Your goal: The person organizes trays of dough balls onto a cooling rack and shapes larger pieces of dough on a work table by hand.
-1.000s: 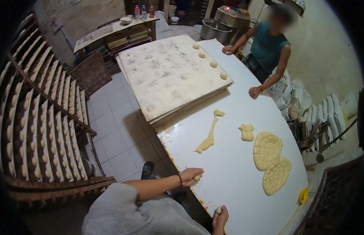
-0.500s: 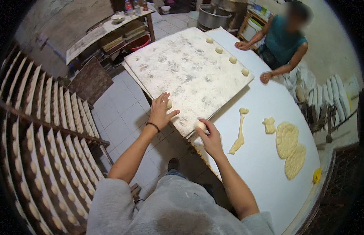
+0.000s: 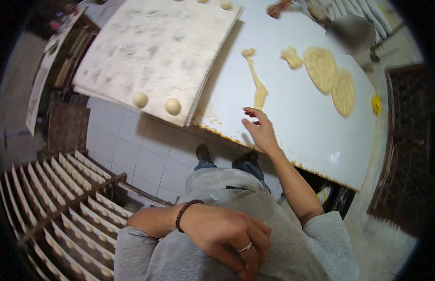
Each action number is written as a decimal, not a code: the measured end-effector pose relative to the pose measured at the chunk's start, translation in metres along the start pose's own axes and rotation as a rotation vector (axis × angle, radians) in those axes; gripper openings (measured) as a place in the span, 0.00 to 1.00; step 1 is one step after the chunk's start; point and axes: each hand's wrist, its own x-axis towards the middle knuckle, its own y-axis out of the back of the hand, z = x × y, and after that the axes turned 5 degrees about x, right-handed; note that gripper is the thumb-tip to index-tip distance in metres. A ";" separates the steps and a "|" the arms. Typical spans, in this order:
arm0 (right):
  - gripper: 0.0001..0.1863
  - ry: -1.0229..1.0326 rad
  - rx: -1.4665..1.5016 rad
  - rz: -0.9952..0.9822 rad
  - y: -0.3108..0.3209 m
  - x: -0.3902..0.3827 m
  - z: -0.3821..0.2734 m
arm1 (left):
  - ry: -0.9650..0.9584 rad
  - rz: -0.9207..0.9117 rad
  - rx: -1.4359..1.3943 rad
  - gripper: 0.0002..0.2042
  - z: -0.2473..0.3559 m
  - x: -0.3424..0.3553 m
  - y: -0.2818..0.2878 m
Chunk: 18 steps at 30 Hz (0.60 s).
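My right hand (image 3: pixel 263 132) hovers over the white table by its near edge, its fingers apart and nothing in them. Just beyond the fingertips lies a long, thin strip of dough (image 3: pixel 255 79). Close in front of my grey shirt is my left hand (image 3: pixel 229 236), wearing a ring and a dark bracelet. Its fingers are curled together, and whatever lies beneath them is hidden. Two round dough balls, one (image 3: pixel 140 99) and another (image 3: pixel 172 106), sit apart near the close edge of the floured board (image 3: pixel 147 51). Several more balls line its far edge, such as this dough ball (image 3: pixel 226 5).
A small dough piece (image 3: pixel 292 58) and two flattened dough sheets (image 3: pixel 320 70) lie farther right on the table (image 3: pixel 315 136). At lower left stands a rack (image 3: pixel 67 201) of trays with dough pieces. A co-worker's hand (image 3: pixel 274 11) rests at the table's far side.
Both hands have left the dough balls on the board. The left has drawn back to my chest, fingers curled; the right has moved over the table and opened. The view has turned rightward and down.
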 end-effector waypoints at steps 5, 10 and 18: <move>0.18 -0.295 0.182 0.183 0.086 -0.087 0.090 | 0.135 0.123 -0.280 0.09 -0.037 0.019 0.002; 0.16 -0.282 0.195 0.333 0.143 -0.149 0.175 | 0.061 0.059 -0.248 0.09 -0.098 0.080 -0.001; 0.16 -0.358 0.275 0.372 0.228 -0.194 0.235 | 0.022 0.964 -0.154 0.08 -0.158 0.212 -0.017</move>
